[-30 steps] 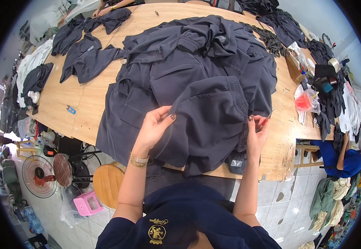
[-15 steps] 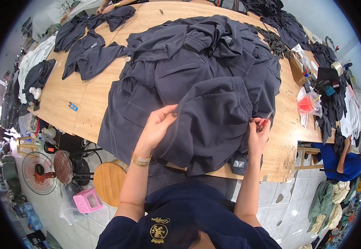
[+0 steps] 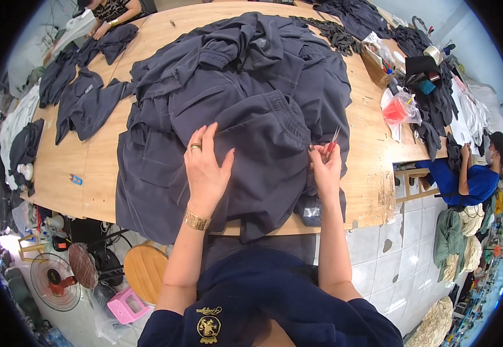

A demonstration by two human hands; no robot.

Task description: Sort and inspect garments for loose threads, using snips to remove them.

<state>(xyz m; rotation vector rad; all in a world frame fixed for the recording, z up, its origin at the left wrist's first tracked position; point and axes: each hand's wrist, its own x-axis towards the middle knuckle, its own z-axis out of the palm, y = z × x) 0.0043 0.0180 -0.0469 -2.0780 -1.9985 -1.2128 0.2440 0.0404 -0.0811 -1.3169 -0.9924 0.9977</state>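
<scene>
A dark grey garment with a gathered elastic waistband point(image 3: 289, 118) lies in front of me on top of a pile of similar grey garments point(image 3: 205, 95). My left hand point(image 3: 208, 168) rests flat on its cloth, fingers spread, holding nothing. Beside the right end of the waistband, my right hand point(image 3: 325, 165) is closed around small red-handled thread snips point(image 3: 333, 140), their metal tips pointing up and away. Its thumb and forefinger are at the waistband's edge; whether they also pinch cloth, I cannot tell.
The wooden table point(image 3: 367, 139) bears a small blue tool point(image 3: 76, 180) at left and a red cup in a plastic bag point(image 3: 399, 108) at right. Co-workers sit at the far left and at the right point(image 3: 474, 179). A round stool point(image 3: 145, 269) stands below the near edge.
My left hand has let go of its pinch on the cloth and spread out flat over it. My right hand keeps the snips by the waistband. The whole view has shifted a little.
</scene>
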